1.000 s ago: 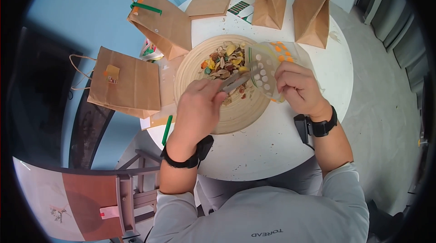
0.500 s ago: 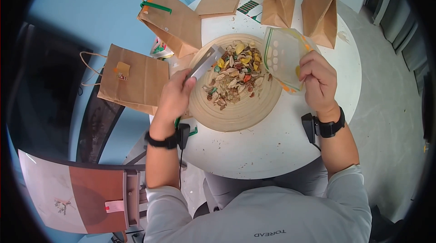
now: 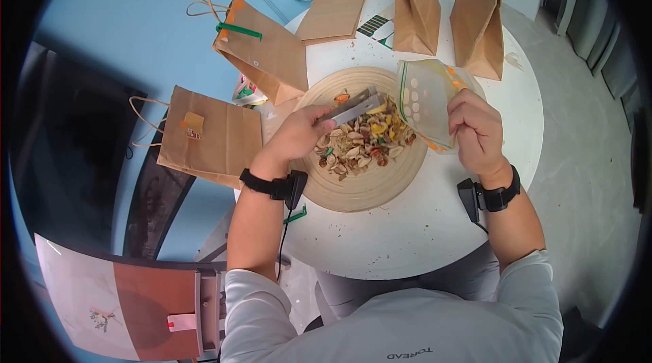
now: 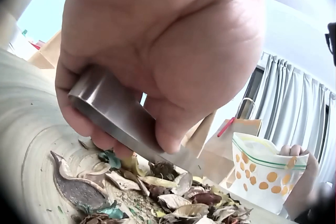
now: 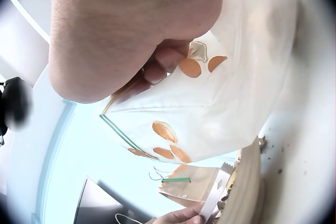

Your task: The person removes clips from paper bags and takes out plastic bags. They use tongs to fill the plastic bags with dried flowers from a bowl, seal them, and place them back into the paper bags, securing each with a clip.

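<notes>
My left hand (image 3: 297, 133) grips flat metal tongs (image 3: 352, 112) from above, their toothed tips low over a pile of potpourri (image 3: 360, 149). Dried petals, pods and yellow, red and green bits make up the pile on a round ribbed wooden plate (image 3: 333, 196). In the left wrist view the bent end of the tongs (image 4: 113, 106) sits in the palm, fingers on one side and thumb on the other. My right hand (image 3: 477, 126) pinches the rim of a clear zip bag (image 3: 424, 91) with orange dots, its green-edged mouth facing the plate.
Brown paper bags (image 3: 210, 139) stand around the back of the white round table (image 3: 387, 244), some with green clips (image 3: 241, 31). A flat paper bag (image 3: 334, 15) and a patterned card (image 3: 375, 29) lie behind the plate. Another green clip (image 3: 295, 215) lies near the left forearm.
The tongs have left the bag's mouth, swung up to the plate's left edge, then come down over the pile. The bag has shifted right, away from the pile, still in my right hand.
</notes>
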The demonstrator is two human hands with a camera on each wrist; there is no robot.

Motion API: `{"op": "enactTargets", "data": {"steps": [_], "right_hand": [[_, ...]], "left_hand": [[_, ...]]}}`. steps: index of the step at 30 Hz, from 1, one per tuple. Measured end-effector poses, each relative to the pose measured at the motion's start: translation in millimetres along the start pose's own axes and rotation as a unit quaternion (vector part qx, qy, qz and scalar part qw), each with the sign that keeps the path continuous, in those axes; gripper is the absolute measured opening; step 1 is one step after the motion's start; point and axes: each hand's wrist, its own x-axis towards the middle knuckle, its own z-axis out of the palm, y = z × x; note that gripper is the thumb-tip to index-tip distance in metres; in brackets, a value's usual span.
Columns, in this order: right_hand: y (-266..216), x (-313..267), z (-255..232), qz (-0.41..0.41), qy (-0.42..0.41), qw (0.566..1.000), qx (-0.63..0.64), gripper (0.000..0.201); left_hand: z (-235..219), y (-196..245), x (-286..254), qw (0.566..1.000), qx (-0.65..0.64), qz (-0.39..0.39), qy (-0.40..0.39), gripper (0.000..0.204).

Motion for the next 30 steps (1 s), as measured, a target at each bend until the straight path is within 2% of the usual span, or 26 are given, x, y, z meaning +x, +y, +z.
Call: {"op": "enactTargets", "data": {"steps": [1, 4, 7, 10, 14, 17, 20, 23, 30], "right_hand": [[0, 0, 0, -0.001, -0.001, 1.0, 0.002, 0.013], [2, -1, 0, -0.002, -0.001, 1.0, 0.006, 0.012], [2, -1, 0, -0.001, 0.004, 1.0, 0.01, 0.012], [2, -1, 0, 0.003, 0.004, 1.0, 0.011, 0.011], [0, -1, -1, 0.001, 0.008, 1.0, 0.008, 0.011], [1, -1, -1, -0.003, 0.013, 1.0, 0.008, 0.011], [1, -1, 0, -0.002, 0.01, 1.0, 0.008, 0.011], [1, -3, 0, 0.008, 0.002, 1.0, 0.011, 0.011], [2, -2, 1, 0.008, -0.018, 0.999, 0.026, 0.012]], "left_hand": [[-1, 2, -3, 1.0, -0.002, -0.005, -0.012, 0.036], [1, -4, -10, 0.998, 0.019, 0.025, 0.047, 0.039], [-1, 4, -27, 0.988, 0.094, 0.096, 0.082, 0.037], [11, 13, -48, 0.944, 0.189, 0.241, 0.123, 0.042], [27, 29, -68, 0.918, 0.247, 0.293, 0.1, 0.046], [41, 33, -78, 0.915, 0.264, 0.281, 0.119, 0.044], [48, 29, -79, 0.912, 0.315, 0.204, 0.165, 0.042], [50, 24, -75, 0.912, 0.328, 0.176, 0.173, 0.04], [56, 27, -67, 0.9, 0.334, 0.2, 0.199, 0.033]]}}
